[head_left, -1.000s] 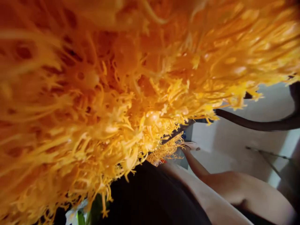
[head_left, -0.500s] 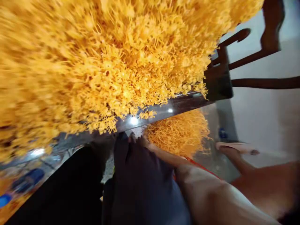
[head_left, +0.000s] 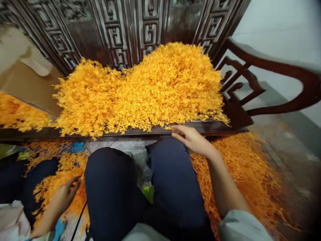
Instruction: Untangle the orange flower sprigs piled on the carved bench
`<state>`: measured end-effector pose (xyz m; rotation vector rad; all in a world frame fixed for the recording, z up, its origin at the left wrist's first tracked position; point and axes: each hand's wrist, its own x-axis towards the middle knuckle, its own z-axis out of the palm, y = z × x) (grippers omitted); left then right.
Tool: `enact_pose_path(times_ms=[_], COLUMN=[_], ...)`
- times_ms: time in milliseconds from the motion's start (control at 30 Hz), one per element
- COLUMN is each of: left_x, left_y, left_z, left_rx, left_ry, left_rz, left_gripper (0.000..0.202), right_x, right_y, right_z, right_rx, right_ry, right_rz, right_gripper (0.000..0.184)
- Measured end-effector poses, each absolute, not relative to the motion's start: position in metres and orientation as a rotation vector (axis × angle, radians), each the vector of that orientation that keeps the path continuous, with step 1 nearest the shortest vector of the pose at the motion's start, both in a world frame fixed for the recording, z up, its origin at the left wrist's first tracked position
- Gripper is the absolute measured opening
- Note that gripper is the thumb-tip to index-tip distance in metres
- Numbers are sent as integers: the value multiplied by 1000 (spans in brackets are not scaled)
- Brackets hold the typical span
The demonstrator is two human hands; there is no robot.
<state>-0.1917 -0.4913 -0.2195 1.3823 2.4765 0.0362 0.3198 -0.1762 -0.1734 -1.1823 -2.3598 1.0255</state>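
Observation:
My right hand (head_left: 189, 137) hovers over my right knee at the front edge of the dark wooden bench (head_left: 210, 126). Its fingers point left, a little bent, with a gap between them, and nothing shows in them. Just beyond the fingertips, a small yellow flower-like piece (head_left: 168, 127) lies on the bench edge. Behind it rises a big heap of yellow flower-like pieces (head_left: 160, 90), spread along the seat. My left hand is out of sight. Another person's hand (head_left: 66, 194), fingers apart, is low at the left, over orange pieces.
On the floor at the right is a pile of orange stringy pieces (head_left: 238, 160); another pile (head_left: 72, 164) lies left of my legs. A cardboard box (head_left: 30, 83) stands on the bench's left. The carved backrest (head_left: 127, 33) and curved armrest (head_left: 281, 63) bound the heap.
My view has lifted and drawn back from close over the yellow heap. My right arm, stretched down beside my leg before, is now bent with the hand at the bench edge.

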Motion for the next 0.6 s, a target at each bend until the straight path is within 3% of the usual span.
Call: enact_pose_path(times_ms=[167, 267, 400, 500, 600], left_x=[-215, -194, -164, -150, -135], left_y=[-481, -430, -326, -247, -178], left_z=[-149, -92, -48, -48, -63], left_rx=[1634, 1845, 2085, 2149, 2124], left_ry=[2612, 2623, 2375, 2180, 2296], left_rz=[-73, 132, 367, 424, 313], left_gripper=[46, 50, 53, 49, 47], right_x=[270, 219, 156, 136, 138], right_y=[-149, -147, -154, -158, -155], right_z=[-54, -19, -32, -71, -113], right_rx=[-786, -561, -365, -242, -315], right_ry=[-2469, -2796, -3197, -3327, -3541], right_rz=[811, 842, 790, 848, 911], right_gripper=[44, 45, 42, 39, 50])
